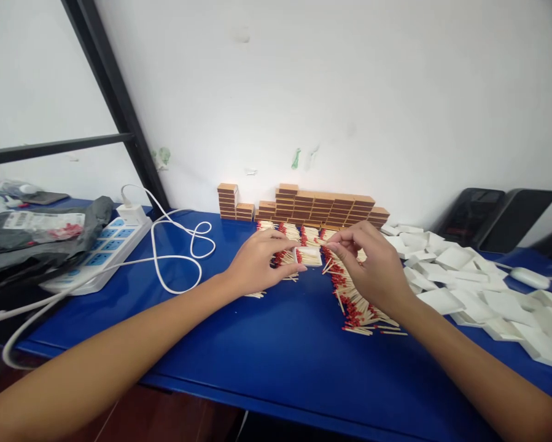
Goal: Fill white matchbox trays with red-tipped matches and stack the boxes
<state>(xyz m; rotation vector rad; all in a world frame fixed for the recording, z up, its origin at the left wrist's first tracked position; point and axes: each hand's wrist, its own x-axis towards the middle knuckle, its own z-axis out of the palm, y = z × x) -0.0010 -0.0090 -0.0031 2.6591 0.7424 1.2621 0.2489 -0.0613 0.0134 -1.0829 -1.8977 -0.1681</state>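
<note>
My left hand (267, 261) grips the left end of a small white matchbox tray (308, 256) between thumb and fingers. Several red-tipped matches lie inside the tray. Just to its right, my right hand (368, 261) is closed in a pinch above the tray's right end, with the pale stick of a match (320, 242) at its fingertips. Loose matches (356, 304) spread in a heap below and left of my right hand. More matches (309, 234) lie in rows behind the tray, and part of them is hidden by my hands.
Stacked brown matchboxes (326, 205) line the wall. White empty trays (478, 282) pile up at the right, before two dark upright devices (510, 218). A power strip (107, 248) with a looping white cable (153, 245) and a grey plastic bag (45, 227) occupy the left.
</note>
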